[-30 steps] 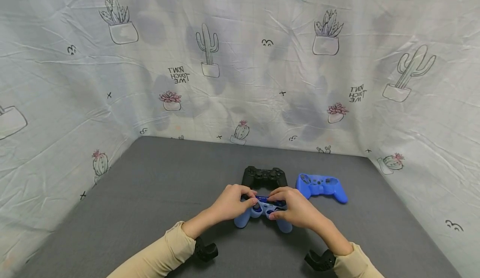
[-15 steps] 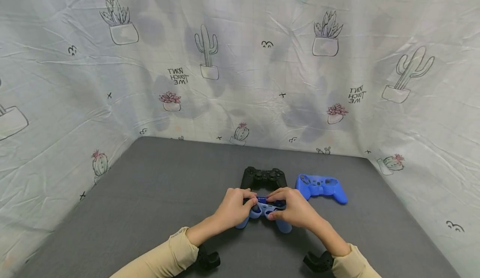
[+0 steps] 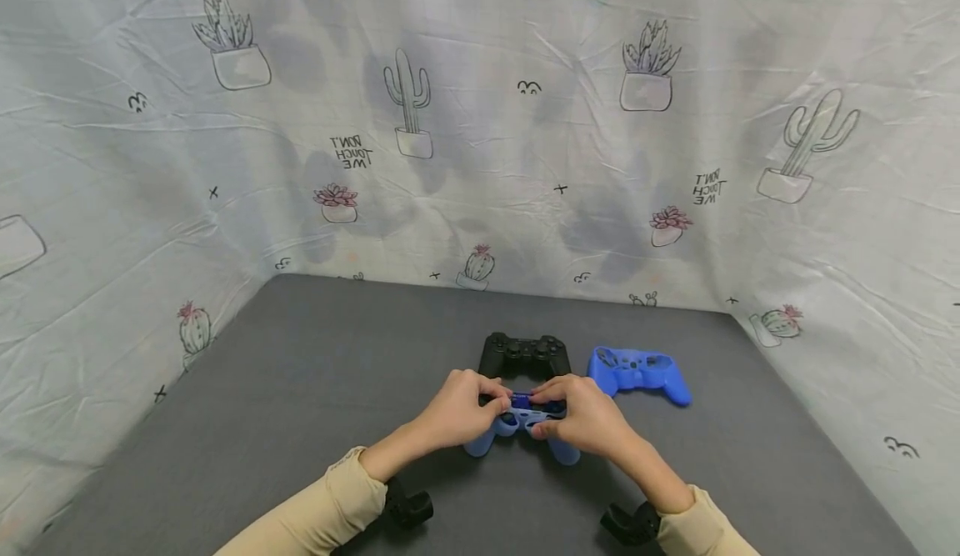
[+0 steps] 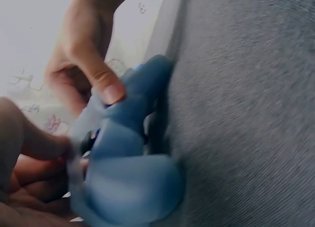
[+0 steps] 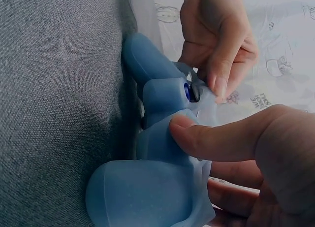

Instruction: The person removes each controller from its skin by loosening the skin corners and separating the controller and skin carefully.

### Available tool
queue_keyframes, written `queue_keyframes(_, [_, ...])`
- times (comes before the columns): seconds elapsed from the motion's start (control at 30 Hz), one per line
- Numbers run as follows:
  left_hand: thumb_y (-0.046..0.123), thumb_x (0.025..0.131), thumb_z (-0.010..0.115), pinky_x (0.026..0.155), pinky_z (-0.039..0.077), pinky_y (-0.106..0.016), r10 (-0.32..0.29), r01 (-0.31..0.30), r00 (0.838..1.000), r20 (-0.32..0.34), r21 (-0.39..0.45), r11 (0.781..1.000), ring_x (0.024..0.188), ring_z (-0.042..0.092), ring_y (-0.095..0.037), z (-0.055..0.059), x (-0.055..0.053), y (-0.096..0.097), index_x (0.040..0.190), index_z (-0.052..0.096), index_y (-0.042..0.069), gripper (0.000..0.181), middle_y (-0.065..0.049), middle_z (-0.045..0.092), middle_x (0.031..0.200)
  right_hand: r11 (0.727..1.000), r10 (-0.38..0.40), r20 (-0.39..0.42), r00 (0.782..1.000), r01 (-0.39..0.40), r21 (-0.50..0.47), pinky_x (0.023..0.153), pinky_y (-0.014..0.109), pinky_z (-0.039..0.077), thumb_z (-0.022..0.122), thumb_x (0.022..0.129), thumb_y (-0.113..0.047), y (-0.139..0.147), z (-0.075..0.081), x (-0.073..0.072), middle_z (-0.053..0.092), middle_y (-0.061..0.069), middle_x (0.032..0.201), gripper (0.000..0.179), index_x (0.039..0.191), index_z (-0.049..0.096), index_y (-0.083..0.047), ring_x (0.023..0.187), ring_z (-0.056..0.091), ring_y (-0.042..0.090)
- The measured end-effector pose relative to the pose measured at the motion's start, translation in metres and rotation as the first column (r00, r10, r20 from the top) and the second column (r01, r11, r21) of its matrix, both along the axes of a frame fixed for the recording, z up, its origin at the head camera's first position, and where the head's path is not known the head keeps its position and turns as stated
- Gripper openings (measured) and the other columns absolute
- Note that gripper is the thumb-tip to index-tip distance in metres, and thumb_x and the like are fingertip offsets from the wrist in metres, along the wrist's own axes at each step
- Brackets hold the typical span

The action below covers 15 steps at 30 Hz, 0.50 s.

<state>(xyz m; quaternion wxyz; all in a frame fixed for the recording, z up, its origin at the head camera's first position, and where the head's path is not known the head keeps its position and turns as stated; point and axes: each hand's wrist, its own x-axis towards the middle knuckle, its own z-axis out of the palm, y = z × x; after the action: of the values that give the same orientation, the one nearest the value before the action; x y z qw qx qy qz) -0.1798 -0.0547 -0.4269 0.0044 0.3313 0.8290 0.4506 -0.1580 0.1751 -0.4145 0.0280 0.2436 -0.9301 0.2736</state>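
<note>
A dark blue game controller (image 3: pixel 521 401) sits partly inside a translucent light-blue silicone controller cover (image 3: pixel 564 451), whose two grips rest on the table. With thumb and fingertips my left hand (image 3: pixel 457 410) pinches the cover's edge on the left side, close to a thumbstick (image 5: pixel 194 92). On the other side, my right hand (image 3: pixel 590 413) grips the cover, thumb against its near face and fingers on the far side. The wrist views show the cover's loose edge standing away from the controller. My fingers hide much of the controller's face.
Just behind my hands lies a black game controller (image 3: pixel 526 351). To its right is a bright blue silicone controller cover (image 3: pixel 637 373) with openings in its face. A white patterned sheet (image 3: pixel 480 139) hangs around the grey table (image 3: pixel 360 348).
My left hand dips slightly and comes back up, its thumb still at the cover's edge. My right hand keeps its hold, and the other controller and cover stay in place.
</note>
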Motion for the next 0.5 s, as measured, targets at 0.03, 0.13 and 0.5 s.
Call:
queue_keyframes(0.03, [0.009, 0.095, 0.065, 0.092, 0.048, -0.042, -0.021, 0.022, 1.000, 0.012, -0.013, 1.000, 0.120, 0.056, -0.030, 0.001, -0.001, -0.002, 0.096, 0.079, 0.005, 0.014, -0.005, 0.071, 0.109, 1.000, -0.001, 0.002, 1.000, 0.001, 0.004, 0.086, 0.048, 0.050, 0.087, 0.076, -0.028, -0.001, 0.000, 0.000, 0.068, -0.001, 0.113, 0.038, 0.107, 0.077, -0.009, 0.109, 0.060, 0.026])
queue_keyframes(0.13, [0.009, 0.095, 0.066, 0.088, 0.049, -0.037, -0.083, 0.085, 0.996, 0.036, -0.049, 0.995, 0.124, 0.053, -0.030, 0.005, -0.003, -0.006, 0.091, 0.080, 0.008, 0.015, -0.005, 0.071, 0.109, 1.000, 0.000, 0.005, 1.000, 0.000, 0.015, 0.086, 0.047, 0.050, 0.086, 0.077, -0.028, -0.003, 0.001, 0.002, 0.068, -0.001, 0.114, 0.037, 0.107, 0.076, -0.009, 0.110, 0.060, 0.025])
queue_keyframes(0.5, [0.012, 0.094, 0.068, 0.104, 0.037, -0.046, -0.222, 0.213, 0.975, -0.018, -0.214, 0.953, 0.131, 0.045, -0.029, 0.014, -0.005, -0.012, 0.090, 0.080, 0.013, 0.012, -0.005, 0.067, 0.118, 1.000, -0.012, -0.007, 1.000, 0.012, 0.015, 0.089, 0.047, 0.049, 0.087, 0.075, -0.026, -0.001, 0.001, 0.001, 0.069, -0.005, 0.113, 0.035, 0.106, 0.077, -0.014, 0.111, 0.060, 0.023])
